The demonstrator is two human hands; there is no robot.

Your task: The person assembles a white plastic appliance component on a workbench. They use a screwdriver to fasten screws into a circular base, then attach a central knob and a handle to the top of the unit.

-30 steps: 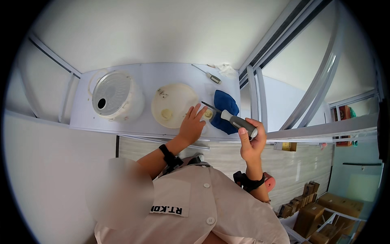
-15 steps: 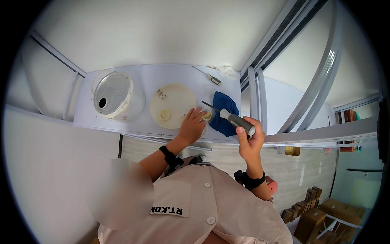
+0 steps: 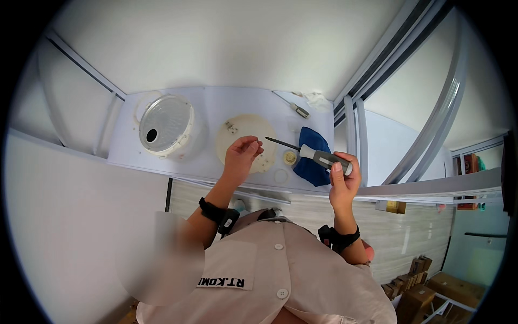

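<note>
My right hand (image 3: 344,181) is wrapped round the grey and white handle of a screwdriver (image 3: 310,153). Its dark shaft points left across the table, the tip close to my left hand (image 3: 241,156). The thumb and fingertips of that hand are pinched together over a round cream lid (image 3: 259,125); anything between them is too small to make out. Below the screwdriver's shaft sits a small round yellowish part (image 3: 290,157), beside a crumpled blue cloth (image 3: 315,175). Tiny pieces (image 3: 231,127) lie on the lid's far side, with more small bits near its right edge.
At the table's left stands a translucent white bucket (image 3: 186,127) with a dark round hole showing. A second screwdriver (image 3: 298,109) lies at the back right by a crumpled white tissue (image 3: 315,100). A thin pale ring (image 3: 281,175) is near the front edge. Metal framing (image 3: 356,135) borders the right.
My left hand has come away from the small round part and now pinches over the lid. The screwdriver in my right hand has turned to point more directly left. The view has shifted slightly.
</note>
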